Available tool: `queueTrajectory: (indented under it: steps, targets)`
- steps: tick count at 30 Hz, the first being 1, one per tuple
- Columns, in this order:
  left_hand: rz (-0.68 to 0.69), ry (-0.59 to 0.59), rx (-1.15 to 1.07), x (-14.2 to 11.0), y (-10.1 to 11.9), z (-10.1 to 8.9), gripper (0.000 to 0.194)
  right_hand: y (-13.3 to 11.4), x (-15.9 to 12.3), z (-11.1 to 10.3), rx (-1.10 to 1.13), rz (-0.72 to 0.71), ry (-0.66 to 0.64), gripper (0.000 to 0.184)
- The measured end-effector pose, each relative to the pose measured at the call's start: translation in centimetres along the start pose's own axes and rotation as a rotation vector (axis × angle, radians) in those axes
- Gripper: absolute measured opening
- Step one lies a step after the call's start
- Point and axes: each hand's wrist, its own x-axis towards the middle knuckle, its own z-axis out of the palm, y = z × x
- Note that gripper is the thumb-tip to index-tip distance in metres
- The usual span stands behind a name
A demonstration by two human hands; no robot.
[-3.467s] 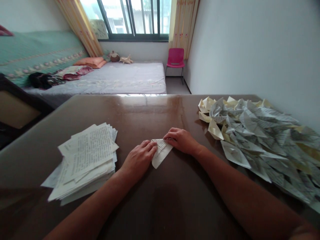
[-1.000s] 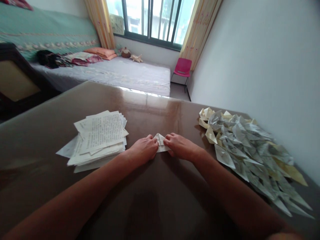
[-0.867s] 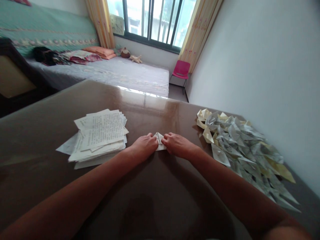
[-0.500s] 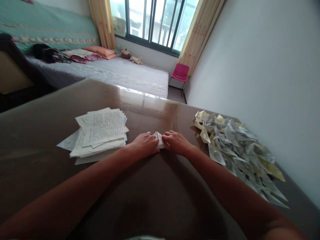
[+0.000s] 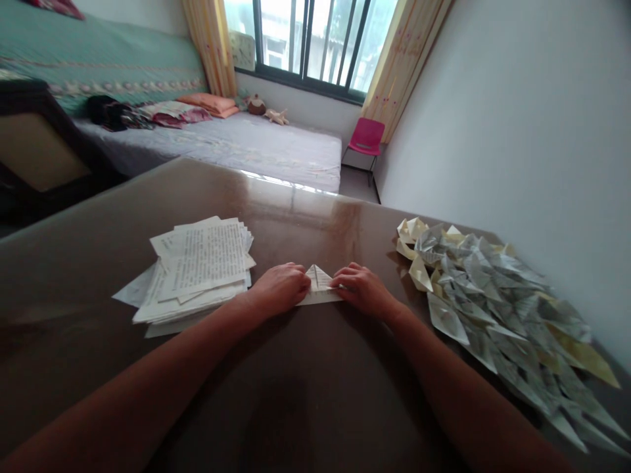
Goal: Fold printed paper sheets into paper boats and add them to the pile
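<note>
Between my hands a folded sheet of paper (image 5: 320, 282) lies on the brown table, its top a triangular point with a pale strip along the lower edge. My left hand (image 5: 283, 289) has its fingers curled on the paper's left side. On the right side, my right hand (image 5: 362, 289) grips the paper with fingers and thumb close together. To the left lies a stack of printed sheets (image 5: 202, 263). Folded paper boats (image 5: 483, 289), white, grey and yellowish, form a big heap on the right.
The glossy table (image 5: 296, 387) reaches to a far edge, with a bed (image 5: 276, 144) beyond it. A white wall (image 5: 532, 131) stands along the right side. A pink chair (image 5: 367, 136) is by the window (image 5: 315, 39).
My hands have moved apart, and more of the folded paper shows between them, including its lower strip. The whole view has shifted slightly.
</note>
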Motion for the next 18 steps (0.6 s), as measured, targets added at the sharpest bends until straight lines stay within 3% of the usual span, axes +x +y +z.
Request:
queueTrajectory:
  steps: [4,9,18]
  targets:
    - [-0.03,-0.073,-0.147,0.2,-1.1,0.0,0.018,1.5,-0.3,0.7,0.232,-0.001,0.054,0.019]
    - [-0.064,-0.098,-0.251,0.3,-2.0,0.4,0.022,1.5,0.0,1.0,0.376,0.205,0.098,0.019]
    - [-0.244,-0.097,-0.055,0.2,-0.5,-0.1,0.021,0.2,0.9,1.3,0.087,0.325,0.092,0.016]
